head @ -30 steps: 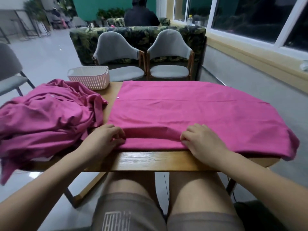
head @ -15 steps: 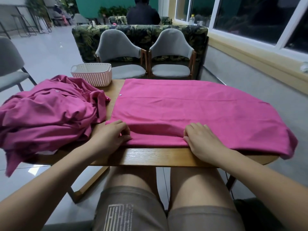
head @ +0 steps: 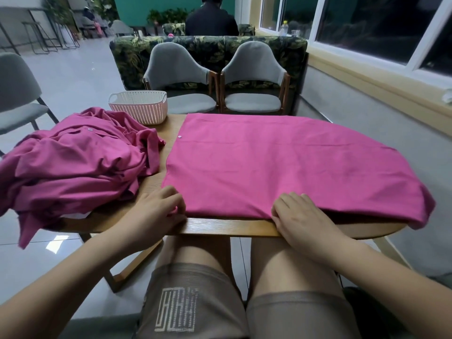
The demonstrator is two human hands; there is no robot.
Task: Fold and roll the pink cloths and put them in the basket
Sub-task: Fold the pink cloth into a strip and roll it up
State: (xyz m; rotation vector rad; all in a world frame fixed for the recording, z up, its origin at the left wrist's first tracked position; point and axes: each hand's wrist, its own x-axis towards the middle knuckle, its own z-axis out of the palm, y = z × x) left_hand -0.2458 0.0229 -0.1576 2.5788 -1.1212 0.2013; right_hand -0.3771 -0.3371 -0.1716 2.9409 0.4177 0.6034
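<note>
By my reading, little was done: one cloth (head: 281,167) lay spread flat on the table (head: 220,227), near hem along the table's edge, not yet rolled; the basket (head: 139,107) at the far left showed nothing above its rim; the pile (head: 73,162) of crumpled pink cloths waited just beside it.

The left hand (head: 156,214) pinched the cloth's near left corner with curled fingers; the right hand (head: 300,216) curled its fingertips into the near hem, apparently gripping it.

The cloth looked thin, matte and smooth, its right end drooping off the rounded table; the basket was pale perforated plastic; the table was grained wood.
</note>
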